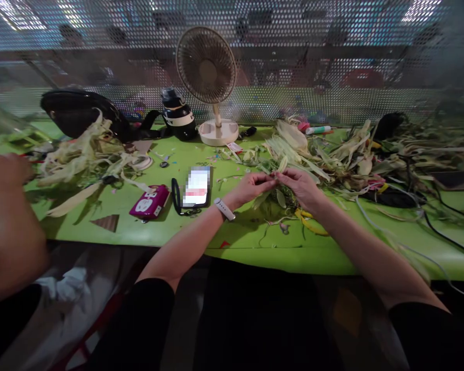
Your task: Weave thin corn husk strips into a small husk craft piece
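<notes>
My left hand (pixel 253 185), with a pale watch band (pixel 225 209) on the wrist, is closed in a pinch. Its fingertips meet those of my right hand (pixel 299 186), also pinched, above the green table (pixel 201 234). A pale strip of corn husk (pixel 282 164) sticks up right at the fingertips; its lower part is hidden by the fingers. Green leaves (pixel 280 198) show just below the hands. Behind them lies a heap of dried corn husks (pixel 290 141). A yellow strip (pixel 312 224) rests under my right forearm.
A phone (pixel 197 186) and a purple pouch (pixel 150 202) lie left of my hands. Farther back stand a fan (pixel 206 72) and a black bottle (pixel 180 116). Loose cables (pixel 421 216) and stems cover the right side. Another person's arm (pixel 11 221) reaches in at left.
</notes>
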